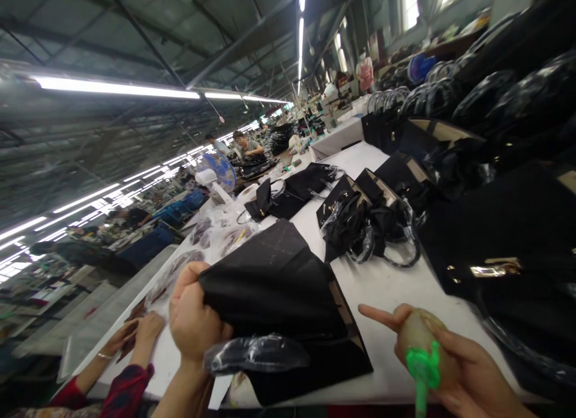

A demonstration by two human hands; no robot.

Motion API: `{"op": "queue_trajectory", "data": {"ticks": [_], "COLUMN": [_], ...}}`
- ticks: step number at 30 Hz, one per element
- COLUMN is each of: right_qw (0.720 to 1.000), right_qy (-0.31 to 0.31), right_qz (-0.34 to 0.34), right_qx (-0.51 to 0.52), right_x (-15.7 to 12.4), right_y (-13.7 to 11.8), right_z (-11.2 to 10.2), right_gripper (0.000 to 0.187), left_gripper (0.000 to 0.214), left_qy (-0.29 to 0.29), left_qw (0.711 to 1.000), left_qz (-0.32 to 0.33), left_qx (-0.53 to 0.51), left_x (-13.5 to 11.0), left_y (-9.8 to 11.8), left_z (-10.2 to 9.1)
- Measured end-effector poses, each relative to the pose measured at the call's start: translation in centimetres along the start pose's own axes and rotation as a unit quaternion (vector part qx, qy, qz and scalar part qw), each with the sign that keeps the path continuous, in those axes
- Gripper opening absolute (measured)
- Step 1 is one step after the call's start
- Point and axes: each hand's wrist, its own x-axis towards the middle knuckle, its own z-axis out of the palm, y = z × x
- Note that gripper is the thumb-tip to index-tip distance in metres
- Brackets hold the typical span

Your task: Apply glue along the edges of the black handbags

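My left hand (191, 313) is closed on the edge of a black handbag (270, 280), holding it tilted over the white table. A strip of beige lining shows along the bag's right edge, and a plastic-wrapped handle (256, 353) hangs at its near side. To the right of the bag, my right hand (454, 358) is wrapped round a rounded, yellowish squeeze bottle (423, 328) with a green fitting at its lower end. The index finger of that hand stretches out towards the bag, apart from it. What is in the bottle cannot be made out.
Several black bags (360, 214) with wrapped handles lie further along the white table (396, 292). More bags (504, 244) are heaped on the right. At left, a co-worker's hands (135, 334) touch a brown piece. A blue fan (218, 172) stands behind clear plastic bags (216, 229).
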Motion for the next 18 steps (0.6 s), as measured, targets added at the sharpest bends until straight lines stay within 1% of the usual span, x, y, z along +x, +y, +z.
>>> {"op": "queue_trajectory", "data": {"ticks": [3,4,5,7,9,11,13,15,17,18], "right_qw": [0.998,0.996,0.995,0.989,0.983,0.98,0.976,0.973,0.973,0.976], "right_qy": [-0.052,-0.066,-0.077,-0.106,-0.131,-0.131,-0.119,-0.114,-0.117,-0.11], "right_qz": [0.038,0.05,0.064,0.089,0.115,0.137,0.161,0.173,0.169,0.163], "right_qx": [0.013,0.022,0.032,0.048,0.054,0.06,0.081,0.101,0.103,0.098], "right_x": [1.6,2.0,2.4,3.0,3.2,3.2,3.1,3.1,3.1,3.1], "right_y": [0.5,0.7,0.9,1.1,1.2,1.4,1.9,2.5,3.1,3.3], "right_z": [0.4,0.3,0.1,-0.2,-0.3,0.0,0.5,0.9,1.0,0.9], "right_gripper": [0.03,0.032,0.034,0.039,0.043,0.044,0.044,0.039,0.031,0.029], "left_gripper": [0.015,0.016,0.018,0.022,0.027,0.029,0.031,0.03,0.028,0.029], "left_qy": [0.018,0.012,-0.001,-0.034,-0.059,-0.06,-0.043,-0.024,-0.018,-0.011], "left_qw": [0.995,0.993,0.993,0.989,0.979,0.97,0.967,0.976,0.987,0.991], "left_qz": [0.1,0.116,0.114,0.076,0.018,-0.041,-0.069,-0.048,-0.014,-0.013], "left_qx": [0.019,0.001,-0.032,-0.12,-0.193,-0.231,-0.24,-0.213,-0.157,-0.131], "left_x": [-1.0,-1.7,-2.5,-4.1,-5.6,-6.8,-7.5,-7.9,-7.9,-7.9], "left_y": [0.4,0.4,0.5,0.3,-0.3,-1.1,-2.0,-2.8,-3.4,-3.6], "left_z": [-0.4,-0.3,-0.2,0.2,0.5,0.7,0.7,0.7,0.6,0.5]}}
